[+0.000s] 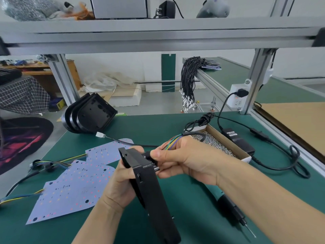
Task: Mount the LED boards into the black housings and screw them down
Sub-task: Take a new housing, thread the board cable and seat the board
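I hold a black housing (pixel 149 187) on edge above the green mat. My left hand (pixel 121 180) grips its left side from below. My right hand (pixel 177 159) pinches a black cable grommet at the housing's top edge, with coloured wires (pixel 173 142) running over my knuckles to a black cable. Several white LED boards (pixel 73 189) with wire tails lie flat on the mat to the left. An electric screwdriver (pixel 233 213) lies on the mat under my right forearm. A cardboard tray of screws (pixel 219 143) sits behind my right hand.
A stack of black housings (pixel 88 117) leans at the table's back left edge. A power adapter (pixel 237 140) and looping black cable lie to the right. A bundle of black wires (pixel 190 81) hangs from the aluminium frame. Cardboard sheet (pixel 295 124) at far right.
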Demonstrator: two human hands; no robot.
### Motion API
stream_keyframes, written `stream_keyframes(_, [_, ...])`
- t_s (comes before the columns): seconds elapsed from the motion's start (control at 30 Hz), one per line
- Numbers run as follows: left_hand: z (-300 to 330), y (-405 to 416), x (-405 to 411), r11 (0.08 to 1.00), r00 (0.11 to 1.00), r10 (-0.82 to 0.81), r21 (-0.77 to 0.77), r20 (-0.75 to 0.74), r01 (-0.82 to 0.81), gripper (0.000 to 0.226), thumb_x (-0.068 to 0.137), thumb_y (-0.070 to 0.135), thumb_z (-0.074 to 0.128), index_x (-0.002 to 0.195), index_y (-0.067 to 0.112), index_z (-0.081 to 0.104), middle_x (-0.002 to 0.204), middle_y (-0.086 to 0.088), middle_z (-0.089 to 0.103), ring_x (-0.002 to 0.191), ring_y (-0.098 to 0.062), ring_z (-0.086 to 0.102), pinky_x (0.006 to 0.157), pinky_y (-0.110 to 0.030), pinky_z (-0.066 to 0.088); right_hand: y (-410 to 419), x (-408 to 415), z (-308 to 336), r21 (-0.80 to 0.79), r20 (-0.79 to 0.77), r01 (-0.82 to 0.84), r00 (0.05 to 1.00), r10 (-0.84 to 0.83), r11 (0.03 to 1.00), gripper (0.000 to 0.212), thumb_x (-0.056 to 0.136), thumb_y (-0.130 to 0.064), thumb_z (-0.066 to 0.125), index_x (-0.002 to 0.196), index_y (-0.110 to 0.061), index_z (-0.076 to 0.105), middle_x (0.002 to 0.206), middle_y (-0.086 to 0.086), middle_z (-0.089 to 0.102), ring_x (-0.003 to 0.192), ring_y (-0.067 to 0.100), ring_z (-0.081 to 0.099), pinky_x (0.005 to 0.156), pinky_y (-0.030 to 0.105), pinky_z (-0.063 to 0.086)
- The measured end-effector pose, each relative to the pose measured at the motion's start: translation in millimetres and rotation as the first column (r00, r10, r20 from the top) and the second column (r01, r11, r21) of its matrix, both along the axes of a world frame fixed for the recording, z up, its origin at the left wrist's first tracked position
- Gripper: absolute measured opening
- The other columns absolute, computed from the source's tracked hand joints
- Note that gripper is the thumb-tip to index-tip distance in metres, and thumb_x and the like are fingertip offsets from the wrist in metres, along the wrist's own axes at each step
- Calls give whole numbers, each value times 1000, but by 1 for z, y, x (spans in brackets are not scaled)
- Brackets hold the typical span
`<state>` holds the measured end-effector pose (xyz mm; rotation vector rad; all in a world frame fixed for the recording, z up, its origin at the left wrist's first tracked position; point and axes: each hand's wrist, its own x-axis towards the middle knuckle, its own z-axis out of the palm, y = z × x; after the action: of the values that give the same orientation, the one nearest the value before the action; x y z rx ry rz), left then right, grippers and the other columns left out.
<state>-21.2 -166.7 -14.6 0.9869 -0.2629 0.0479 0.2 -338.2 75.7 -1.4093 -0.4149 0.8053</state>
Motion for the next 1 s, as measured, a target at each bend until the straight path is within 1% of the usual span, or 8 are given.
stream_keyframes(0.13, [-3,8,-1,998,997,-56,-5,-49,56,46,32,27,93,72,23,72,69,-1,68,63,-15,67,59,-25,56,1,-1,-9,37,76,106,991,-109,994,12,88,-6,62,86,-5,74,84,10,72,73,17,69,76,27,58])
stream_keyframes(0.23, [2,7,-2,997,997,-75,35,-33,76,32,44,7,74,73,19,67,68,-3,63,62,-16,64,57,-26,54,0,-4,-16,49,112,174,978,-179,984,10,86,-11,66,88,-7,74,90,7,73,79,13,66,77,23,56])
stream_keyframes(0.33, [13,5,-3,994,998,-67,87,18,66,41,33,15,89,69,23,69,65,0,65,60,-15,64,57,-24,53,-6,-5,-18,21,50,175,983,-176,984,37,72,-29,70,102,-7,72,105,11,71,86,18,62,78,28,53])
stream_keyframes(0.4, [20,3,-4,992,996,-75,103,40,71,43,32,22,93,67,23,68,63,0,65,59,-15,63,58,-23,51,-10,-5,-14,39,-16,150,989,-149,988,46,70,-32,69,109,-7,71,110,14,70,85,22,62,75,28,54])
stream_keyframes(0.47, [22,1,-6,989,997,-73,134,36,68,35,37,11,83,65,22,67,60,1,61,57,-15,61,58,-24,49,-16,-3,-9,67,-68,135,989,-131,989,39,69,-27,70,103,-8,73,105,15,71,79,21,66,72,27,56])
stream_keyframes(0.6, [26,0,-9,985,997,-72,158,28,67,26,41,6,71,62,20,66,56,1,60,51,-14,58,53,-21,48,-23,-2,-2,125,-134,164,980,-147,979,20,64,-9,69,83,-11,78,77,7,72,65,17,71,63,26,59])
stream_keyframes(0.73, [36,-3,-8,962,990,-119,257,79,95,25,44,5,74,65,16,65,58,1,57,53,-15,54,54,-20,45,-25,-6,2,94,-133,137,983,-124,986,27,65,-24,72,88,-10,74,87,11,73,67,20,71,62,25,58])
stream_keyframes(1.0, [43,-7,-7,937,983,-151,333,108,107,26,45,5,77,67,17,67,58,0,60,53,-14,54,54,-18,44,-23,-13,-2,101,-70,252,967,-246,962,27,66,-19,71,87,-2,72,79,11,72,66,15,70,60,21,55])
